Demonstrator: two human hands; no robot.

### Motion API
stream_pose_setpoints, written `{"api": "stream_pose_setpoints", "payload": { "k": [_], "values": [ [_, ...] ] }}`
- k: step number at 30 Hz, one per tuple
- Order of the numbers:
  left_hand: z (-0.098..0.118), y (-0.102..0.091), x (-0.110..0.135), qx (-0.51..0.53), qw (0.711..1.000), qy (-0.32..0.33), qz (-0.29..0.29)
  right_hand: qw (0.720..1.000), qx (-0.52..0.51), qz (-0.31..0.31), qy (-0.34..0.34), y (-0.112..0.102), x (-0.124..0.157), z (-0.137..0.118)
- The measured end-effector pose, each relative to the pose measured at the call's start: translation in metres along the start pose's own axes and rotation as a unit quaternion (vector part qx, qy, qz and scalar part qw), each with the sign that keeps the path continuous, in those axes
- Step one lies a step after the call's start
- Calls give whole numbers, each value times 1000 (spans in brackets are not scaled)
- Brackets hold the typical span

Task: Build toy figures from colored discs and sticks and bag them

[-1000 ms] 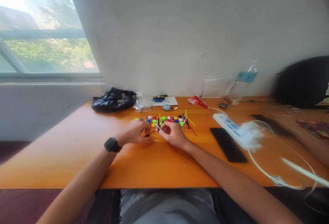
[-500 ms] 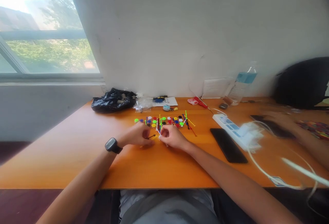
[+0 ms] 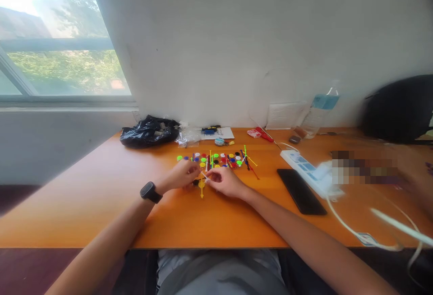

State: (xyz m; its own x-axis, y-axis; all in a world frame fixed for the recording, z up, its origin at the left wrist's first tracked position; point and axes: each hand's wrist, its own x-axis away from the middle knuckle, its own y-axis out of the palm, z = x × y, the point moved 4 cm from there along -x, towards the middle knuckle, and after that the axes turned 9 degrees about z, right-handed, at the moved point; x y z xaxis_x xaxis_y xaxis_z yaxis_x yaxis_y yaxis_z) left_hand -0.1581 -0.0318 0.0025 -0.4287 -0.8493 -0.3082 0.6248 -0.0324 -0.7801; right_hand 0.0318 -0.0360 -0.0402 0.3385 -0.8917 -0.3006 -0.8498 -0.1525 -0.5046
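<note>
My left hand [image 3: 182,174], with a black watch on its wrist, and my right hand [image 3: 225,180] meet at the middle of the orange table [image 3: 101,195]. Both pinch a thin white stick [image 3: 204,176] between their fingertips. A yellow disc on a yellow stick [image 3: 201,186] lies just below the hands, beside a small black disc. Behind the hands lies a spread of small coloured discs and sticks [image 3: 219,158] in green, red, blue, yellow and white.
A black phone [image 3: 301,191] lies right of my right arm, beside a white power strip [image 3: 309,168] with cables. A black plastic bag [image 3: 149,131], papers, a water bottle [image 3: 320,110] and a dark bag [image 3: 399,105] line the wall. Another person's blurred arm reaches in at the far right.
Both hands shifted slightly away from me. The yellow disc on its stick now lies in plain view below them. The other person's hand at the right has moved.
</note>
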Motion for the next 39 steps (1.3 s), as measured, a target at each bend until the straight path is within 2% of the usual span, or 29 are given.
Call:
{"api": "stream_pose_setpoints", "payload": {
  "k": [5, 10, 13, 16, 22, 25, 30, 36, 39],
  "values": [
    [-2, -7, -3, -70, 996, -7, 58, 997, 30, 17, -65, -1, 1, -5],
    [-6, -30, -4, -120, 975, -54, 179, 994, 39, 14, -104, -2, 3, -11],
    [-18, -39, -6, -117, 964, -73, 227, 992, 49, 9, -115, -3, 3, -14],
    [-34, -44, -8, -106, 960, -77, 248, 990, 67, 12, -127, -5, 4, -18],
    [-67, -52, -10, -41, 949, -57, 307, 976, 132, 32, -171, -8, 5, -24],
    [-80, -49, -13, -35, 954, -39, 295, 973, 147, 35, -177, -8, 5, -22],
    [-100, -37, -18, -39, 971, -3, 234, 972, 155, 18, -174, -7, 4, -18],
    [-107, -26, -17, -61, 988, -53, 134, 974, 147, 23, -168, -7, 4, -21],
    [-104, -25, -16, -70, 988, -74, 114, 976, 139, 39, -164, -9, 4, -23]
  ]
}}
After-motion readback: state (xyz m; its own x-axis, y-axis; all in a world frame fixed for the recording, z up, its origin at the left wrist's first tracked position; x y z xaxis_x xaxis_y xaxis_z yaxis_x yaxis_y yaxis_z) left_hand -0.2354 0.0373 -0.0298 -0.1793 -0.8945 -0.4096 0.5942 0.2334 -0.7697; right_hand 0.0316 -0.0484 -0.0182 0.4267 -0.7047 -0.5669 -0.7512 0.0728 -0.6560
